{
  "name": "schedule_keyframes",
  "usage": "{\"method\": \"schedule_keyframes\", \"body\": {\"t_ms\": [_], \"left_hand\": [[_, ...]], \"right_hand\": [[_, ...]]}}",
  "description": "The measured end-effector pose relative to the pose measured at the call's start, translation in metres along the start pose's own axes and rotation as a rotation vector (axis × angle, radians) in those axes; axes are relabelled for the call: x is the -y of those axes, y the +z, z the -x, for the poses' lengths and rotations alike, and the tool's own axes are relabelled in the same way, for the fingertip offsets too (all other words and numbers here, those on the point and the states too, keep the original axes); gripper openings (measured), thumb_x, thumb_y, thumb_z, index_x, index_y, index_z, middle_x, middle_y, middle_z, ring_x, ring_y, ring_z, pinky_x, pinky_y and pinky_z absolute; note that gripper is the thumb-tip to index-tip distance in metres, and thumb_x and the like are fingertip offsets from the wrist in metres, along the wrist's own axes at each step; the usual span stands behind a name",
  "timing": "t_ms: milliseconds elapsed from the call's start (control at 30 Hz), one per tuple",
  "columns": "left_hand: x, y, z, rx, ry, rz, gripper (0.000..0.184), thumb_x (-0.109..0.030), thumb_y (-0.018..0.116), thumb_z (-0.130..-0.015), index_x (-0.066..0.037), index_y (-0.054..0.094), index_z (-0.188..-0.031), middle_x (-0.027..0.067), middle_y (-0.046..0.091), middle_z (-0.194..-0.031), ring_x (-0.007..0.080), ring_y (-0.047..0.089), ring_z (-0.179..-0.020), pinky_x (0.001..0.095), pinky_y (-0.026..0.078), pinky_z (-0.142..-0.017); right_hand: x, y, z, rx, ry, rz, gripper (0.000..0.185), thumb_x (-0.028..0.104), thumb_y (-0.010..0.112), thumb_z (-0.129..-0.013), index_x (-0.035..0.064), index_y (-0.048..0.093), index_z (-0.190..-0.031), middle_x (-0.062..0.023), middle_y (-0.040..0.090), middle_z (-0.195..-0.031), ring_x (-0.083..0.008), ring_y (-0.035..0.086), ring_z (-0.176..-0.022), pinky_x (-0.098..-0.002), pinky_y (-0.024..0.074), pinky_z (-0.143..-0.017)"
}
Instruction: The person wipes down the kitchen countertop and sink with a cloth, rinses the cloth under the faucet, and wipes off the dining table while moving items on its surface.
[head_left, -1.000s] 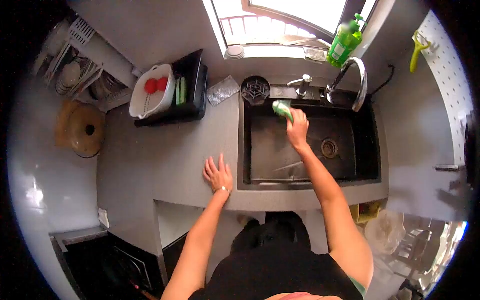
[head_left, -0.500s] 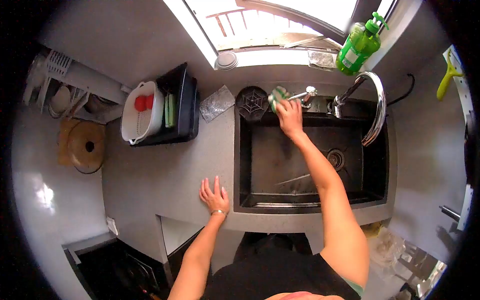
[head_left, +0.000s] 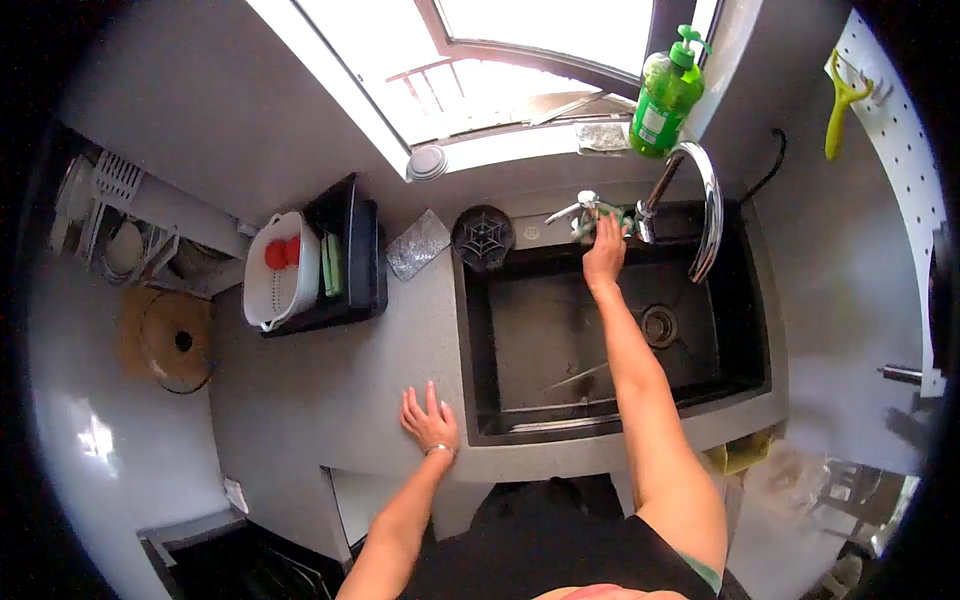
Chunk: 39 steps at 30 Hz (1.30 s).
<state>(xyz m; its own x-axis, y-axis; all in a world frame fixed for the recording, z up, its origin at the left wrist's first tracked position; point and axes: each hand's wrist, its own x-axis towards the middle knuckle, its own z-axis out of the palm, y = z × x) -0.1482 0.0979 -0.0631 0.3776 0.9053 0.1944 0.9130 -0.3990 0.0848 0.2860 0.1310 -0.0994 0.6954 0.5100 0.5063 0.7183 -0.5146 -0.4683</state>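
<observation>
My right hand (head_left: pixel 604 256) reaches over the back edge of the black sink (head_left: pixel 530 345). It is closed on a crumpled green and white cloth (head_left: pixel 626 222), mostly hidden under the fingers. The cloth presses on the sink's back ledge, between the chrome lever handle (head_left: pixel 566 214) and the base of the curved chrome faucet (head_left: pixel 712 215). My left hand (head_left: pixel 432 425) lies flat on the grey countertop (head_left: pixel 330 400) left of the sink, fingers spread, holding nothing.
A round black spiderweb-patterned drain piece (head_left: pixel 482 238) sits at the sink's back left corner. Beside it lies a silvery sheet (head_left: pixel 418 244). Further left stand a white basket (head_left: pixel 262 305) and a black bin (head_left: pixel 365 285). A green soap bottle (head_left: pixel 662 105) stands on the windowsill.
My right hand has moved the cloth rightward along the back ledge, from left of the lever handle to between it and the faucet. My left hand stays on the counter. The view has shifted slightly.
</observation>
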Motion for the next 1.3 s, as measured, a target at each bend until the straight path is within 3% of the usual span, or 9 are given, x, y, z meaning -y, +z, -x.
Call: {"method": "schedule_keyframes", "body": {"t_ms": [367,500,633,733,833,900,1000,1167,1300], "left_hand": [[0.000,0.007,0.004,0.001,-0.003,-0.005,0.048,-0.021,0.048,-0.083,-0.019,0.042,-0.130,0.0157,0.034,-0.133,0.0340,0.028,-0.126,0.0500,0.021,-0.102],[-0.001,0.007,0.005,0.003,-0.008,0.013,0.048,-0.020,0.047,-0.083,-0.019,0.042,-0.130,0.0155,0.033,-0.134,0.0341,0.026,-0.127,0.0492,0.020,-0.103],[-0.003,0.007,0.004,0.039,-0.026,-0.018,0.048,-0.020,0.047,-0.083,-0.019,0.042,-0.130,0.0152,0.032,-0.134,0.0338,0.026,-0.127,0.0489,0.019,-0.104],[-0.009,0.001,0.001,0.051,-0.027,-0.029,0.048,-0.019,0.047,-0.082,-0.018,0.042,-0.131,0.0151,0.032,-0.134,0.0336,0.026,-0.127,0.0488,0.018,-0.104],[-0.010,-0.001,-0.002,0.033,-0.012,-0.016,0.049,-0.019,0.048,-0.082,-0.018,0.042,-0.130,0.0154,0.032,-0.135,0.0338,0.026,-0.127,0.0492,0.019,-0.104],[-0.010,0.000,-0.001,0.041,-0.002,-0.015,0.049,-0.018,0.049,-0.081,-0.017,0.042,-0.129,0.0160,0.032,-0.134,0.0341,0.026,-0.127,0.0500,0.020,-0.103],[-0.009,0.007,0.002,0.055,-0.034,-0.039,0.048,-0.018,0.048,-0.082,-0.017,0.043,-0.129,0.0155,0.031,-0.135,0.0340,0.026,-0.128,0.0488,0.020,-0.103],[-0.011,0.007,0.000,0.064,-0.006,-0.067,0.048,-0.018,0.046,-0.083,-0.018,0.041,-0.131,0.0154,0.030,-0.136,0.0339,0.026,-0.128,0.0481,0.020,-0.104],[-0.004,0.012,0.007,0.052,-0.001,-0.102,0.048,-0.020,0.044,-0.085,-0.019,0.039,-0.133,0.0151,0.032,-0.136,0.0332,0.027,-0.127,0.0487,0.021,-0.103]], "right_hand": [[-0.015,-0.046,0.025,0.082,-0.234,0.018,0.045,-0.006,0.050,-0.066,0.0039,0.055,-0.109,-0.0115,0.055,-0.113,-0.0271,0.044,-0.116,-0.0413,0.0316,-0.095],[-0.077,-0.067,0.066,0.127,0.085,-0.123,0.039,-0.002,0.051,-0.070,0.0048,0.055,-0.108,-0.0146,0.056,-0.111,-0.0304,0.050,-0.108,-0.0437,0.0389,-0.087],[-0.099,-0.119,0.012,-0.400,0.120,0.141,0.025,0.010,0.051,-0.080,0.0026,0.057,-0.102,-0.0212,0.060,-0.091,-0.0383,0.057,-0.086,-0.0447,0.0437,-0.075],[-0.149,-0.091,-0.041,0.054,0.478,0.087,0.034,0.023,0.051,-0.084,0.0044,0.051,-0.111,-0.0178,0.055,-0.108,-0.0335,0.050,-0.103,-0.0462,0.0384,-0.085],[-0.223,0.006,-0.040,0.202,0.210,0.327,0.037,0.029,0.048,-0.088,0.0077,0.045,-0.118,-0.0134,0.046,-0.123,-0.0251,0.041,-0.117,-0.0428,0.0362,-0.089],[-0.258,0.069,-0.008,-0.089,0.454,-0.826,0.033,0.032,0.048,-0.088,0.0091,0.046,-0.112,-0.0084,0.046,-0.120,-0.0188,0.042,-0.110,-0.0380,0.0360,-0.087],[-0.248,0.051,0.019,-0.009,0.457,-0.978,0.033,0.032,0.050,-0.088,0.0075,0.048,-0.109,-0.0070,0.047,-0.118,-0.0163,0.044,-0.104,-0.0345,0.0360,-0.087],[-0.123,-0.126,0.014,0.347,0.207,-0.333,0.020,0.002,0.051,-0.073,0.0028,0.061,-0.091,-0.0133,0.054,-0.107,-0.0315,0.046,-0.110,-0.0386,0.0407,-0.088],[-0.192,-0.182,-0.015,0.001,0.034,0.026,0.024,0.000,0.049,-0.072,0.0083,0.060,-0.091,-0.0090,0.056,-0.103,-0.0309,0.051,-0.098,-0.0450,0.0408,-0.078]]}}
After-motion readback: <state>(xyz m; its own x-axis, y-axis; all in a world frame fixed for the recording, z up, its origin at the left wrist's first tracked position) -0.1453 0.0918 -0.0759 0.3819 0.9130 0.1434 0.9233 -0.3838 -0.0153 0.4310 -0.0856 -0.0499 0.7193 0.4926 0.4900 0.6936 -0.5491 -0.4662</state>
